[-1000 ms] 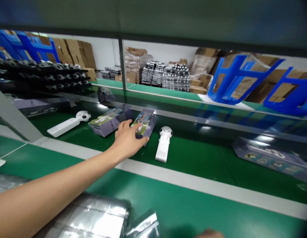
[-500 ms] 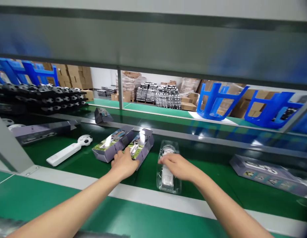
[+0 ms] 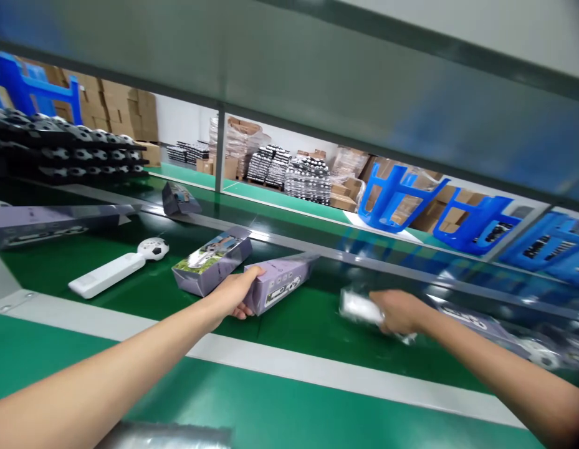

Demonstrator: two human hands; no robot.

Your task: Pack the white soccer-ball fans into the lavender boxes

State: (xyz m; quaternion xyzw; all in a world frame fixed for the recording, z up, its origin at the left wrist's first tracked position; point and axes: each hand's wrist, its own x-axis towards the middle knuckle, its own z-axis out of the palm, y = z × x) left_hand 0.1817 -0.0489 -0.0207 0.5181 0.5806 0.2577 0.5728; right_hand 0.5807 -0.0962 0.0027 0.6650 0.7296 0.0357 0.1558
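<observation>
In the head view, I have the left arm reaching up from the lower left, almost straight, with the left hand (image 3: 237, 293) clamped on the near end of the purple box (image 3: 282, 284): thumb over the top, the other fingers curled beneath. That box lies mid-view over the dark green surface (image 3: 298, 330), its far end pointing up and to the right; I cannot tell whether its underside touches. The right arm comes in from the lower right, and the right hand (image 3: 399, 310) has its fingers closed around the clear pack (image 3: 359, 307) with something white inside; blur hides how each finger sits. Just left of the purple box lies the printed box (image 3: 212, 262), and farther left a white stick (image 3: 109, 271) with a football head. A long box (image 3: 50, 224) lies at the left edge, a small box (image 3: 179, 201) farther back. The right forearm passes in front of the right box (image 3: 478, 324), hiding part of it. A pale rail (image 3: 289, 368) runs beneath both forearms. Overhead, a shelf (image 3: 280, 87) cuts across my view, and a post (image 3: 220, 149) stands before the stacked goods; blue stools (image 3: 394, 199) are behind.
</observation>
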